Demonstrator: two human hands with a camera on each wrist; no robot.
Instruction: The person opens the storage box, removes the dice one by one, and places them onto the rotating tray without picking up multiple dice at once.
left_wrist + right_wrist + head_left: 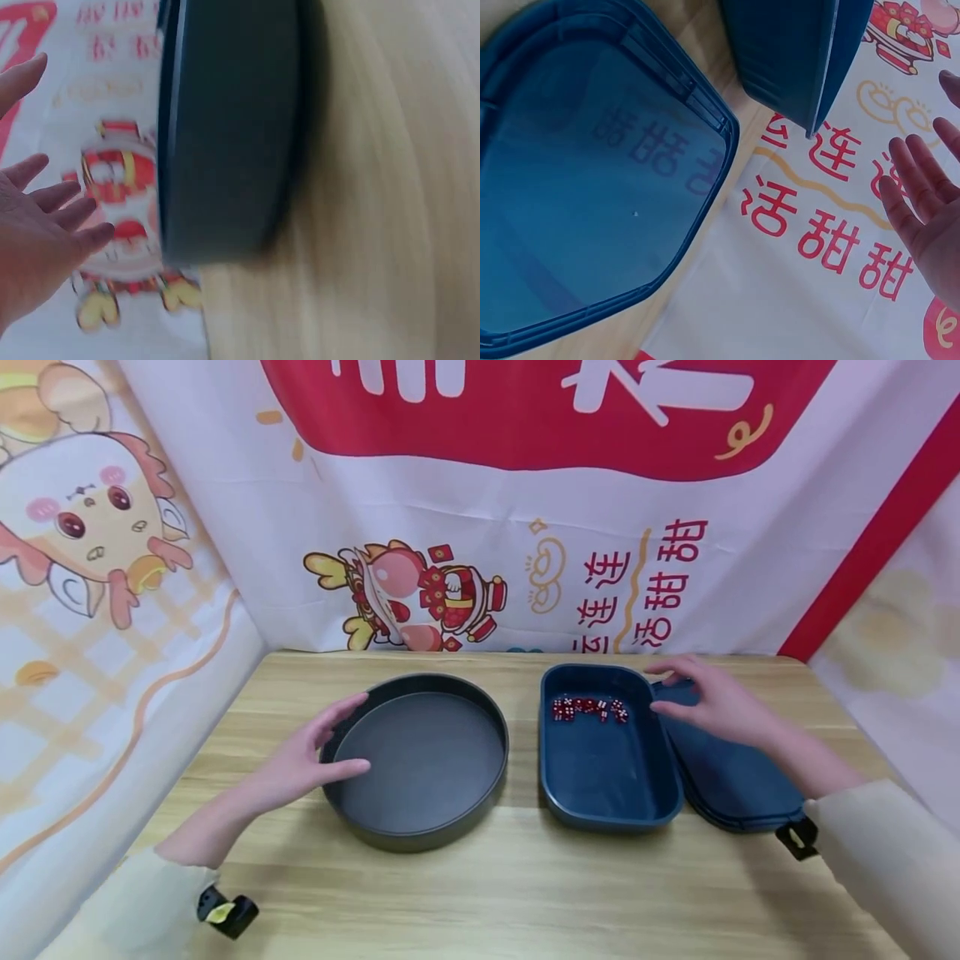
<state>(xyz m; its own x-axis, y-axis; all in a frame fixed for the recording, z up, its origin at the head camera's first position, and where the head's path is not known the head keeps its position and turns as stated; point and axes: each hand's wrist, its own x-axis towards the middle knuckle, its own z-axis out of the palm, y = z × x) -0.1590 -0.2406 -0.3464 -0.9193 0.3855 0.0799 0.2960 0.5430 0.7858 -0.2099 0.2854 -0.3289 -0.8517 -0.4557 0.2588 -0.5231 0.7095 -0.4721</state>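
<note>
A wooden bench (450,902) carries everything. On its left half sits one round dark pan (423,768), mouth up, with the left hand (318,756) above its left rim; the left wrist view shows a gap between them. Right of the pan, apart from it, stands one blue box (607,772), also mouth up, its long axis running away from the person, the near end slanting slightly right. The right hand (701,697) is above the box's far right edge, apart from it. Beneath that hand lies one flat blue lid (738,777), just beside the box, slanting from far left to near right. Both hands have fingers and thumbs spread, gripping nothing. Smallest are the red dice (567,710), clustered in a crosswise row near the box's far end, too bunched to count surely.
</note>
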